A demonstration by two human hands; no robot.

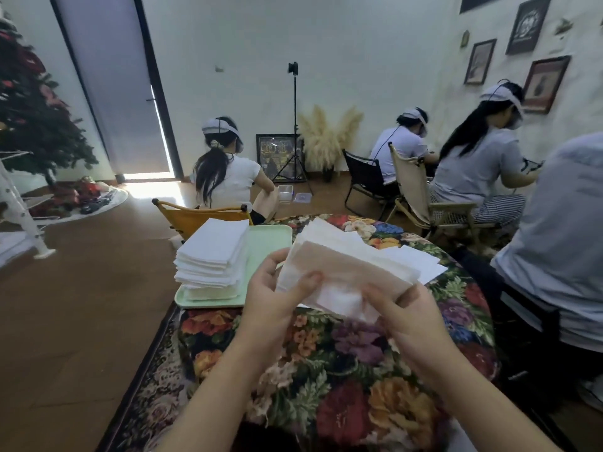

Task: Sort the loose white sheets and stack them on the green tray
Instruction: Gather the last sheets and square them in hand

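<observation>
Two hands hold a loose bundle of white sheets [342, 272] in the air above a floral-covered tabletop [326, 370], close to the person's body. The left hand [277, 295] is closed on the bundle's near left corner, thumb on top. The right hand [404, 318] pinches the lower right edge, with fingers curled underneath. The top sheet looks beige, perhaps from shadow; this cannot be told for sure.

To the left sits the green tray [270, 243], which overhangs the tabletop's left edge. On its left half rests a tall, slightly uneven stack of white sheets [212, 259]; the tray's right half is bare. More loose sheets [414, 261] lie flat on the tabletop behind the held bundle.

The step in hand seems to be squaring or separating the held sheets. Next would likely come a short carry leftward onto the stack, set down gently because the tray overhangs. The path between looks open. A seated person [561, 239] is close on the right.
</observation>
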